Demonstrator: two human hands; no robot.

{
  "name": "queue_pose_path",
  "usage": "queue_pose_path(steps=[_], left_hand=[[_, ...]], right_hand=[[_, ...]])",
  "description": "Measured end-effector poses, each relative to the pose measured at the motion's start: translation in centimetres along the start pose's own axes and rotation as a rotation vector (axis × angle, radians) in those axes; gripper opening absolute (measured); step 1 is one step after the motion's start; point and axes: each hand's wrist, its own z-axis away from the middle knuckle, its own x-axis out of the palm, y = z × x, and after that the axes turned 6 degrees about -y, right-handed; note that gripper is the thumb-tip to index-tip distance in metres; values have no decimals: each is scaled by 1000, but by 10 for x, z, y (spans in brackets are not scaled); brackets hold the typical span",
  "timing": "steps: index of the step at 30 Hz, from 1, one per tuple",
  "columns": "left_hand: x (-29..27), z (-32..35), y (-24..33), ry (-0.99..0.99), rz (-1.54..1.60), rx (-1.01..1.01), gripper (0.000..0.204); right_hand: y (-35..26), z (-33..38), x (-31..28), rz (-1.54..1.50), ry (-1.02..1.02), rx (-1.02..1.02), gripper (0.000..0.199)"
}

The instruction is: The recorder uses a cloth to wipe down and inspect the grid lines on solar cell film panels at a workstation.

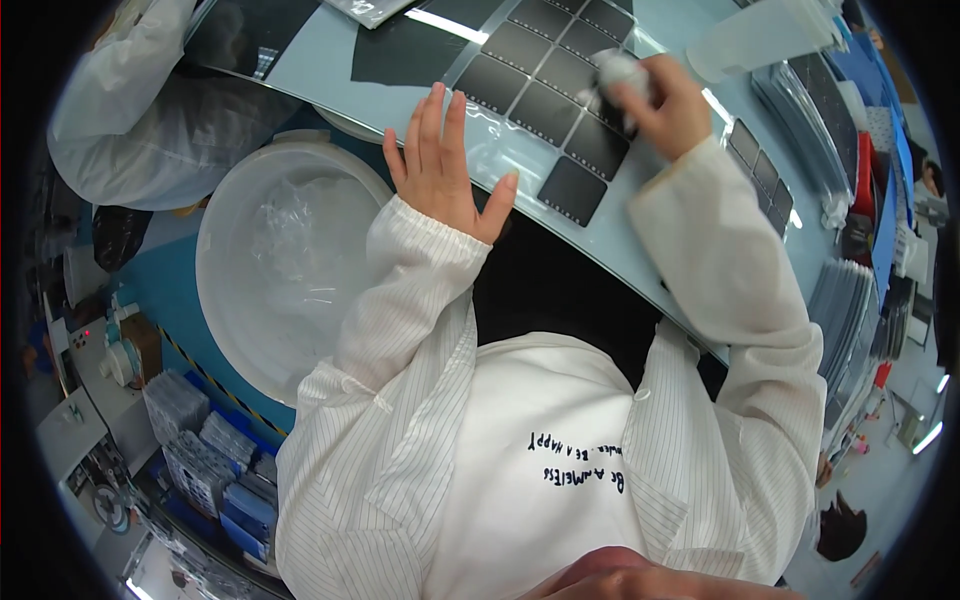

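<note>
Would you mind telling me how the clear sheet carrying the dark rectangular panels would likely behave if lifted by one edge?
The clear sheet looks thin and glossy, so probably floppy and slippery. The left hand lies flat on it, suggesting it slides easily. The dark panels would likely weigh it into a sag.

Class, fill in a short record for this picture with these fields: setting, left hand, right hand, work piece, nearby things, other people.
setting: pale blue table, seen from above
left hand: left hand flat, fingers spread, pressing the clear sheet
right hand: right hand closed on a white cloth, on the dark panels
work piece: grid of dark square panels on the clear sheet
nearby things: round white tub beside the table; stacked trays at right
other people: a person in a white coat, upper left
</note>
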Motion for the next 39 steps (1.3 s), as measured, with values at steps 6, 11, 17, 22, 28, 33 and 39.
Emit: queue_pose_path(steps=[6,11,17,22,28,33,39], left_hand=[[-7,-2,5,-114,-158,-27,78],[-13,-3,11,-148,-246,-31,72],[-11,-4,11,-166,-255,-50,73],[-13,-7,14,-169,-287,-56,73],[-10,-25,1,-225,-319,-54,75],[-13,-39,-10,-276,-379,-45,74],[-8,-31,-9,-248,-337,-50,75]], right_hand=[[-71,76,18,-57,-240,-224,32],[-38,67,5,-117,12,76,28],[-68,99,18,-72,-193,-360,32],[-33,62,-5,-59,-162,-130,30],[-46,61,20,-1,-55,-85,32],[-5,12,1,118,79,168,33],[32,36,-46,361,177,242,33]])
